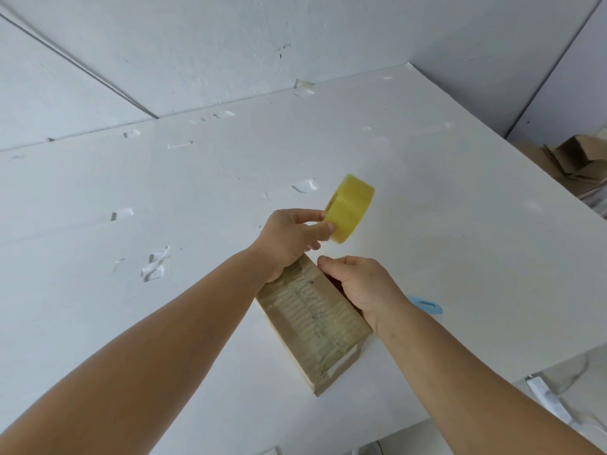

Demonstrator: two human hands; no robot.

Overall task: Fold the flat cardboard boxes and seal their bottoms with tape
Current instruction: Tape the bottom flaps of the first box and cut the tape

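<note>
Cardboard box taped, roll lifted above it

Brown oblong cardboard box (312, 320) lies on the white table (427, 208), its upturned face covered in clear tape. The right hand (358, 287) curls over its far right edge. Beyond, the left hand (292, 238) pinches a yellow tape roll (349, 213) above the table.

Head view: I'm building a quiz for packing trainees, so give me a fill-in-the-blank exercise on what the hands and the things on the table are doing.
1. The left hand holds a roll of tape whose colour is ____.
2. The right hand grips the far end of the cardboard ____, whose taped bottom faces up.
3. Beside the right wrist, a small ____-coloured object lies on the white table.
4. At the right edge of the view, past the table, lies a pile of flat ____.

Missing words: yellow; box; blue; cardboard
</note>
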